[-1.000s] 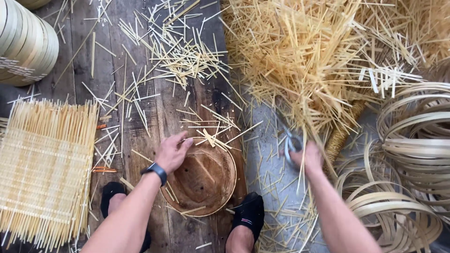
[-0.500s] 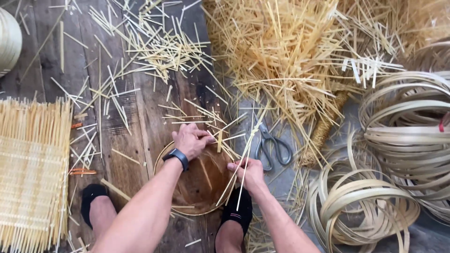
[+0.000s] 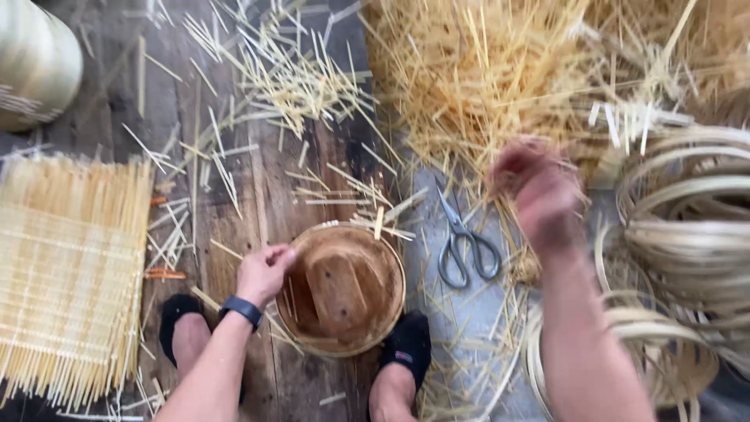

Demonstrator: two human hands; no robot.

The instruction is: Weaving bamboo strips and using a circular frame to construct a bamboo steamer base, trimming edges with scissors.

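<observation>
A round wooden mould with a bamboo rim [image 3: 344, 287] sits on the plank floor between my two feet. My left hand [image 3: 264, 272], with a black watch at the wrist, grips its left edge. My right hand [image 3: 539, 191] is blurred, raised over the edge of the heap of thin bamboo strips [image 3: 484, 78]; whether it holds anything is unclear. Grey scissors [image 3: 462, 248] lie on the floor between the mould and my right arm.
A woven bamboo mat [image 3: 70, 273] lies at the left. Coils of bamboo hoops [image 3: 687, 234] fill the right side. Loose splints [image 3: 289, 78] scatter over the boards. A stack of round trays [image 3: 35, 66] stands at the upper left.
My right hand has left the mould and swung up to the right toward the strip heap. My left hand has slid from the mould's top edge to its left edge.
</observation>
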